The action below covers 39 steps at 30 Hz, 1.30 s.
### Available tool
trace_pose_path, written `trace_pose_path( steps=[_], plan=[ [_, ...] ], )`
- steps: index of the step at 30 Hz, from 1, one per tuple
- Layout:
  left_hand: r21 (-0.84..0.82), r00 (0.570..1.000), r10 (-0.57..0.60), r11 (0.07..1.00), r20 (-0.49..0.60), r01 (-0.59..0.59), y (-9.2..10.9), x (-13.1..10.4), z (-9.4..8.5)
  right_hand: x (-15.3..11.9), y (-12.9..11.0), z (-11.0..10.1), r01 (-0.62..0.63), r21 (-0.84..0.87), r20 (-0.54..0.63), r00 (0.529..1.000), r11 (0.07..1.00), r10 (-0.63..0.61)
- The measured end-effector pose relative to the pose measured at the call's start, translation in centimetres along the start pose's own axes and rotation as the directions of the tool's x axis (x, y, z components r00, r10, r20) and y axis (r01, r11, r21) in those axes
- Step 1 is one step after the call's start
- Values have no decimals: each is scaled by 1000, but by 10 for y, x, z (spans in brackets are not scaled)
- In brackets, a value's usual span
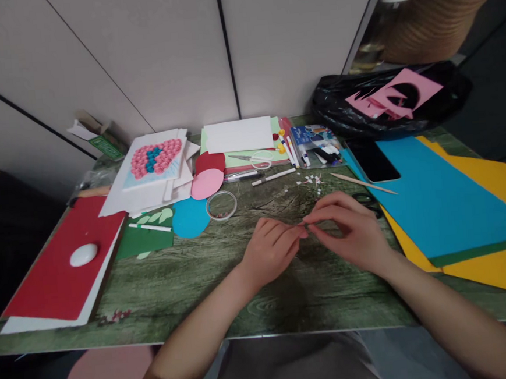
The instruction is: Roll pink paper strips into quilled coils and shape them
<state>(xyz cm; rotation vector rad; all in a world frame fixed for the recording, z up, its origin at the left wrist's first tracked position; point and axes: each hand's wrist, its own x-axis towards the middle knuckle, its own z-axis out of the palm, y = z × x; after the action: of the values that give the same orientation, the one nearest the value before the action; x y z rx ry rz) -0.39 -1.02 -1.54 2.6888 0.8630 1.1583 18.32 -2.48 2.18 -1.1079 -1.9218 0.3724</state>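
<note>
My left hand (272, 250) is over the middle of the green wood-patterned table (253, 306), its fingers curled and pinched at the tips. Facing it, my right hand (351, 231) pinches with thumb and forefinger. The fingertips of both hands meet at something tiny and reddish, too small to make out. Just beyond my right hand lie small white paper scraps (315, 180), and a wooden stick (363, 183) rests by the phone (372, 159). Dark scissor handles (367, 204) are partly hidden behind my right hand.
Blue sheets (446, 197) over yellow ones are at right, a black bag (334, 104) behind. Left are red paper (62, 269) with a white oval object (83, 255), paper circles (190, 218), a tape roll (221, 205) and flower artwork (154, 159). White-handled scissors (261, 160) and markers (273, 177) lie behind.
</note>
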Motion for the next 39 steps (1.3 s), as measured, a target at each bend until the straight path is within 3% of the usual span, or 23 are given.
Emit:
trace_pose_path(
  steps=[14,19,23,27,39],
  plan=[
    [-3,999,13,1000,-33,-13,2,2,-2,1,1,4,81,-46,19,997,996,-80],
    [76,997,82,994,-11,-81,1,2,-3,-1,2,5,-75,109,51,996,991,70],
    [125,991,134,983,26,-137,0,0,-4,0,6,5,-244,315,76,970,917,232],
    [125,989,146,981,29,-149,0,0,-4,3,10,3,-320,395,118,947,861,297],
    [40,998,50,998,-30,-49,2,3,-3,-1,4,4,-154,274,42,988,950,148]
  ],
)
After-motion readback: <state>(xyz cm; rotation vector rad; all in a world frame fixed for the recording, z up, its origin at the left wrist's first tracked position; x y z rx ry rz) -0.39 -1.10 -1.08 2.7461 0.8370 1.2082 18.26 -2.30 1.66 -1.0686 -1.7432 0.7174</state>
